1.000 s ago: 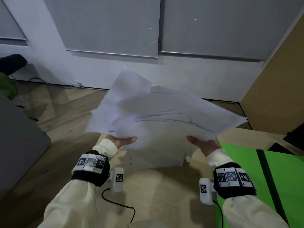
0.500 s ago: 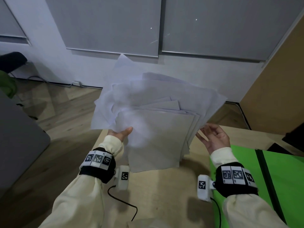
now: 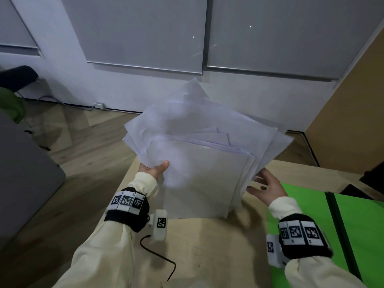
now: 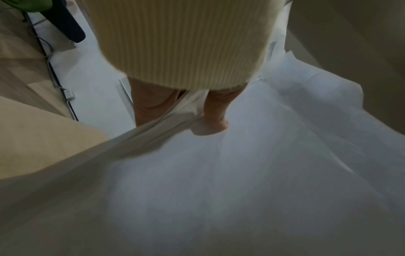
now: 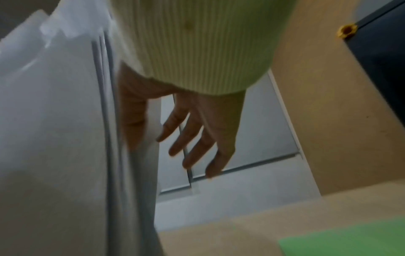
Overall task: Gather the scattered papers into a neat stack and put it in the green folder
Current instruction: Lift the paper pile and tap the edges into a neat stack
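Observation:
A loose, uneven bundle of white papers (image 3: 203,163) stands on edge on the wooden table (image 3: 207,250), its lower edge on the tabletop. My left hand (image 3: 154,168) grips the bundle's left edge, thumb on the near sheet (image 4: 215,121). My right hand (image 3: 265,187) is spread open beside the bundle's right edge, fingers straight (image 5: 188,138); the thumb lies along the sheets' edge. The papers (image 5: 65,138) fill the left of the right wrist view. The open green folder (image 3: 311,221) lies flat on the table at the right, under my right wrist.
A black cable (image 3: 158,256) runs across the near tabletop. The table's left edge drops to a wood floor (image 3: 83,142). A grey cabinet (image 3: 25,173) stands at the left. A dark object (image 3: 372,177) sits at the table's far right.
The bundle has swung from held up and fanned out to standing lower on the table. My right hand let go of it and now hovers open by its right edge.

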Available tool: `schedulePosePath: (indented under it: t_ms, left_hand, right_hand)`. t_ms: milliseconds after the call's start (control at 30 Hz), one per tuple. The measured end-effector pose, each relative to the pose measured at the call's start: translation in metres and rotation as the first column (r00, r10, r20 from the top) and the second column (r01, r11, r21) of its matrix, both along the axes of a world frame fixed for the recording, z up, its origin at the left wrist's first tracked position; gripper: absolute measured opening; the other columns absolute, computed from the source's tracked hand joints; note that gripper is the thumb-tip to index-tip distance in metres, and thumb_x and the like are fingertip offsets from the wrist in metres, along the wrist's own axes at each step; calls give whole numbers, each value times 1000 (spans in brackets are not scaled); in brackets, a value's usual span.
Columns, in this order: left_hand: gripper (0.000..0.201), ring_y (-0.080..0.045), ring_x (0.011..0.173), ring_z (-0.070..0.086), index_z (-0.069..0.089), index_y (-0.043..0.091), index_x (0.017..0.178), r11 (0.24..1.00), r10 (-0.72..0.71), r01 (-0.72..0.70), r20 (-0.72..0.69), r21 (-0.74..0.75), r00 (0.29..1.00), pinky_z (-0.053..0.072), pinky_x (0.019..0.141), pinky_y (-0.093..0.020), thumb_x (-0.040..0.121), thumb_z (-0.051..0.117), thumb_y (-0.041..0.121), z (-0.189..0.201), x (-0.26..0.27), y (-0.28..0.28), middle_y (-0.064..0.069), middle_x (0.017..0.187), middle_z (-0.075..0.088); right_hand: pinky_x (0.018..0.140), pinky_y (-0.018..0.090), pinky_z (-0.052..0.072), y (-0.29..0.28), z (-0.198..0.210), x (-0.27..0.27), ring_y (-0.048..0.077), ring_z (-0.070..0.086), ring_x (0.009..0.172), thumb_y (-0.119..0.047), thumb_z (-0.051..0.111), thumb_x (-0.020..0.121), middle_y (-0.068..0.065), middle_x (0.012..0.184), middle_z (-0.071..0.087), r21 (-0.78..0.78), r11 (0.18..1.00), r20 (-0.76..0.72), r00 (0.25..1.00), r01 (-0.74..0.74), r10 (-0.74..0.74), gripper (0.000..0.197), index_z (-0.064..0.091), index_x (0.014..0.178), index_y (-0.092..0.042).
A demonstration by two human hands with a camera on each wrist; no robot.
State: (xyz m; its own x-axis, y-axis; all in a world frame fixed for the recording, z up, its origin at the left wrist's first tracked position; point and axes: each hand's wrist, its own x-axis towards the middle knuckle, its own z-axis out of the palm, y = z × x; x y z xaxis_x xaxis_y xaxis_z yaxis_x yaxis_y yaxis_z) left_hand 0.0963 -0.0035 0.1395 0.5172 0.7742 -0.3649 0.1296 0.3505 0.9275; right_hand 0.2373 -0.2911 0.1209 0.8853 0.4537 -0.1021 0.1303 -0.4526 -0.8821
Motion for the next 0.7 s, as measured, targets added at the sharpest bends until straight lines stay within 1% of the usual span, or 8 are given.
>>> schedulePosePath:
  t_ms: [33,100,167,267,367,433,567,700]
  left_hand:
    - [55,-38,117,57,51,-1,126,1000,-12,12,6,4,1000,41,107,-49,75,70,-3,0,0,0,-26,126,58]
    - [54,-38,117,57,51,-2,125,1000,-24,24,5,20,1000,42,106,-45,75,70,-3,1,1,-1,-25,125,59]
    - [52,-37,117,57,51,-5,125,999,-37,37,5,40,999,43,104,-40,76,69,-3,1,2,-2,-26,124,59]
    - [56,-38,119,55,48,-8,128,994,-76,78,-30,74,997,42,101,-37,77,69,-3,3,2,-4,-26,127,57]
    - [52,-45,119,52,49,-12,126,991,-112,115,-52,62,992,42,102,-43,77,68,-4,4,-3,-3,-32,127,56]
    - [48,-42,113,57,53,-11,122,988,-144,147,-60,49,988,43,101,-46,77,68,-4,2,-6,1,-28,116,62]
    - [28,-22,92,54,58,4,94,968,-246,247,-22,39,969,52,67,-13,74,64,-15,0,-13,6,-3,78,62]
    - [37,-16,71,69,62,9,85,959,-273,280,113,-53,955,58,68,-23,52,63,-8,-6,-19,14,6,64,75]
  right_hand:
    - [90,26,40,-3,5,3,12,51,113,-1,81,62,-2,120,54,-95,988,-29,992,-125,123,82,39,132,-10]
    - [111,29,30,-5,16,6,9,31,135,-30,92,41,-4,144,34,-220,933,-71,958,-285,276,138,5,147,-15]
    - [118,31,20,0,22,9,11,20,143,-43,92,30,0,153,22,-154,958,-58,970,-242,236,154,-6,147,-19]
    - [113,26,21,10,22,14,13,20,144,-17,91,43,4,154,22,141,990,-33,999,6,-1,139,0,147,-23]
    - [105,26,32,12,18,11,13,42,131,-48,92,26,3,140,46,121,992,-36,999,-29,34,139,22,142,-17]
    - [105,30,40,13,17,10,15,54,119,-58,88,25,1,126,58,101,989,-58,992,-105,111,120,46,129,-16]
    - [66,14,57,18,22,3,6,64,83,-9,90,32,-8,88,68,323,944,-261,952,-69,159,64,61,87,-25]
    - [65,3,52,13,21,1,-17,65,71,9,85,51,-18,81,74,330,944,-106,994,23,13,59,65,101,-13]
